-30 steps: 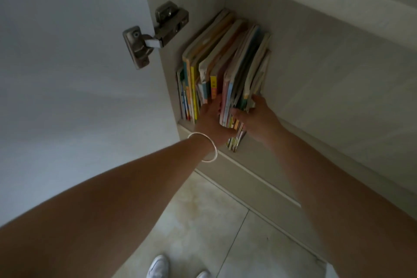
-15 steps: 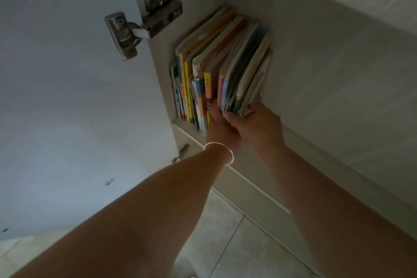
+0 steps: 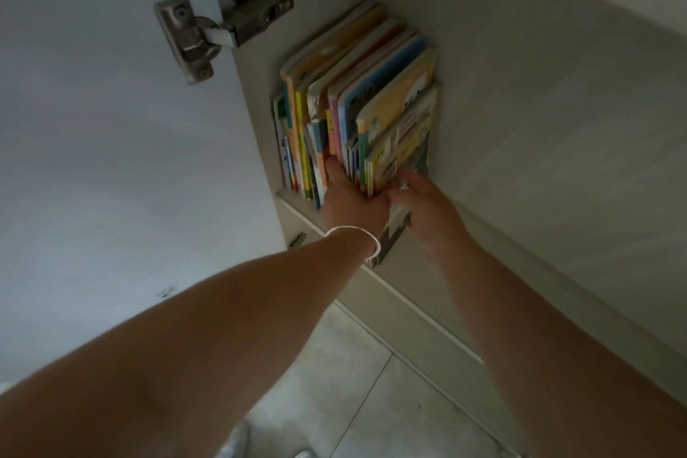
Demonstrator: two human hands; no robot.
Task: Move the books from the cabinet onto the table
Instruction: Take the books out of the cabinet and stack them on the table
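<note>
The open cabinet door [image 3: 93,160] hangs on its metal hinge [image 3: 219,26] beside the row of books [image 3: 353,104] standing in the cabinet [image 3: 520,85]. My left hand [image 3: 353,204], bangle [image 3: 357,238] at the wrist, has fingers pushed between the spines and hidden. My right hand [image 3: 427,212] is blurred, fingers loosely spread against a thin book [image 3: 399,156] sliding out past the shelf edge.

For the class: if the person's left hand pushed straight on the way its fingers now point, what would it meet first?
The row of books: the left hand already has its fingertips among their lower edges. Going deeper, it would probably slide between them toward the cabinet's back wall; depth is unclear.
</note>
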